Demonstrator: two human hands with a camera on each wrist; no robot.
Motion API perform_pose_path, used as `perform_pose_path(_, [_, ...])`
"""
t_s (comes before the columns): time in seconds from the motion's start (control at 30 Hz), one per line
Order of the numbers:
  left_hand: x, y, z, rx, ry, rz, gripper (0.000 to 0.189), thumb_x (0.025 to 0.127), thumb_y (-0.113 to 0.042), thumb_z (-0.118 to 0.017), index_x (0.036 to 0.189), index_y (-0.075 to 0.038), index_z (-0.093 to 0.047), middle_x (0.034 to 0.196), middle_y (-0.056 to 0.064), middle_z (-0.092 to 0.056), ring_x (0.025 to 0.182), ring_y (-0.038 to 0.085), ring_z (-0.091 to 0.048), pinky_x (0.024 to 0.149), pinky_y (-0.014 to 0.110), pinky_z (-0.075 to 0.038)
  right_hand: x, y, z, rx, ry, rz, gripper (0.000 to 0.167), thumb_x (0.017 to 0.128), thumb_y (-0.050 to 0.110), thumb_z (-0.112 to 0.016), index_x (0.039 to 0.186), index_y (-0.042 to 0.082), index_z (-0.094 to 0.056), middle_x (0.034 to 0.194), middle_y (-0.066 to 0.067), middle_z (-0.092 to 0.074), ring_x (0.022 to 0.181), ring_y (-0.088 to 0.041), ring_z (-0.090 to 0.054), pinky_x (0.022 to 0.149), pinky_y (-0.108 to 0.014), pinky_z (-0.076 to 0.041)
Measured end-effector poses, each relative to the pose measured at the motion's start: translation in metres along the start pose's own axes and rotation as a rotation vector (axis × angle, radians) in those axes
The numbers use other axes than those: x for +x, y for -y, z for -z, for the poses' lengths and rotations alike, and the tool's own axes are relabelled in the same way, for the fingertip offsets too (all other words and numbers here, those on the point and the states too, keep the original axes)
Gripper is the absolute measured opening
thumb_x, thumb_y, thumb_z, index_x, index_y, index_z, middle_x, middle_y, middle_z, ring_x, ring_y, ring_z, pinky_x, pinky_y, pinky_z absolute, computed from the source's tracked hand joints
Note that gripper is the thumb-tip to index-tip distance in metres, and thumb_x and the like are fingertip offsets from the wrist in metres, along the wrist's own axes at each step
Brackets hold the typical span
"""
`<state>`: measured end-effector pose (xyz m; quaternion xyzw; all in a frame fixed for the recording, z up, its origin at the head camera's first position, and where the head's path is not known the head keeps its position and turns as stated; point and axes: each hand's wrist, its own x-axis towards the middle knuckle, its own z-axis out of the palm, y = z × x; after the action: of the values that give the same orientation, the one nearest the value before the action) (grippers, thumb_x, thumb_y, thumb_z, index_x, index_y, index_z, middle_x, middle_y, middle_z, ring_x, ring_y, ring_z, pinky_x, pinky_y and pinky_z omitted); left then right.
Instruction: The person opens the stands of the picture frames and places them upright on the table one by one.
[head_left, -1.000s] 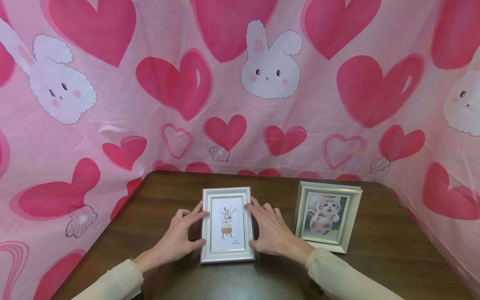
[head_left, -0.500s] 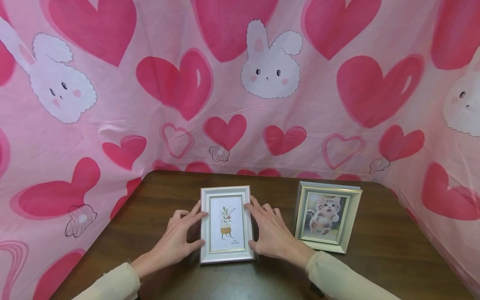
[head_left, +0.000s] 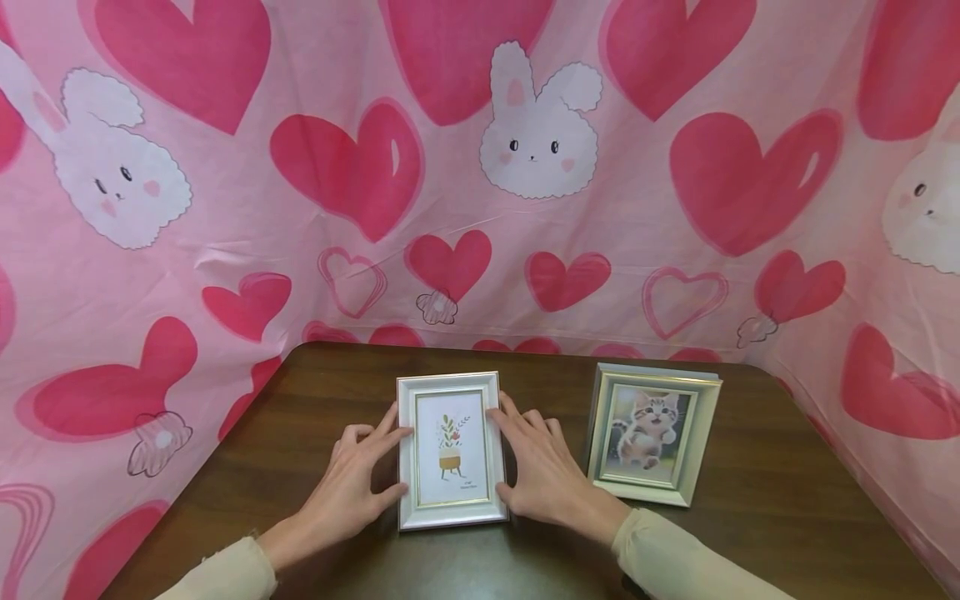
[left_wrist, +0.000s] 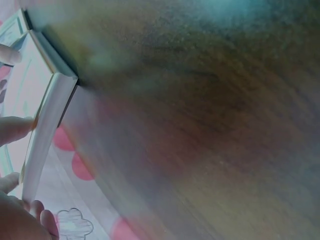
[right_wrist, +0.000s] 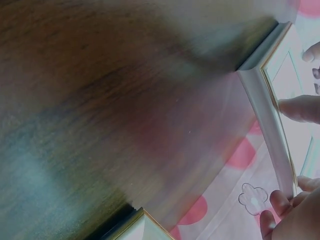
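Observation:
A white picture frame [head_left: 452, 450] with gold inner trim and a potted-plant print stands on the wooden table, leaning back a little. My left hand [head_left: 348, 475] holds its left edge, and my right hand [head_left: 543, 467] holds its right edge. The left thumb [left_wrist: 15, 129] lies on the front border, with other fingertips curling behind the edge higher up. The right thumb [right_wrist: 299, 107] rests on the opposite border in the same manner, its fingers partly hidden behind. Just right of the right hand stands a second, cream frame with a kitten picture [head_left: 652, 433].
The dark brown table [head_left: 772, 517] runs back to a pink cloth [head_left: 450, 200] printed with hearts and rabbits, which hangs behind and at both sides. A corner of the cream frame [right_wrist: 142, 227] shows at the bottom of the right wrist view.
The white frame and my left hand have shifted slightly to the left, the frame's left side more than its right. My right hand keeps its hold; the kitten picture stays in place.

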<state>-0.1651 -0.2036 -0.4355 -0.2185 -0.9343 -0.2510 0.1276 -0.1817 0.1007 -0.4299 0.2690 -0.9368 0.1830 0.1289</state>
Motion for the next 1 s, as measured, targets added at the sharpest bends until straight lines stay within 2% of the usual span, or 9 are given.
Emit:
perform_pose_path(0.5, [-0.007,-0.005,-0.001,0.027,-0.044,-0.003,0.083,0.071,-0.019,-0.100,0.146,-0.020,-0.065,0.170,-0.003,-0.029,0.117,0.024,-0.044,0.091,0.046,-0.039,-0.006,0.002,-0.001,-0.014,-0.047,0.032,0.100,0.071,0.035,-0.093,0.156,0.016,-0.045,0.170,-0.011,-0.031,0.115,-0.022,-0.051,0.091,-0.042,-0.038])
perform_pose_path(0.73, [-0.012,-0.005,-0.001,0.028,-0.094,-0.038,0.083,0.069,-0.016,-0.100,0.145,-0.018,-0.066,0.169,0.000,-0.032,0.115,0.024,-0.045,0.091,0.047,-0.039,-0.009,0.003,-0.001,-0.021,-0.070,0.061,0.101,0.071,0.032,-0.093,0.158,0.015,-0.044,0.171,-0.012,-0.029,0.116,-0.021,-0.051,0.092,-0.043,-0.038])
perform_pose_path(1.0, [-0.016,-0.010,0.000,0.020,-0.117,-0.043,0.082,0.069,-0.011,-0.100,0.144,-0.015,-0.067,0.169,0.001,-0.032,0.117,0.025,-0.048,0.088,0.046,-0.051,-0.012,0.004,0.000,-0.045,-0.086,0.078,0.102,0.072,0.032,-0.094,0.158,0.016,-0.042,0.172,-0.010,-0.027,0.116,-0.022,-0.052,0.091,-0.043,-0.039])
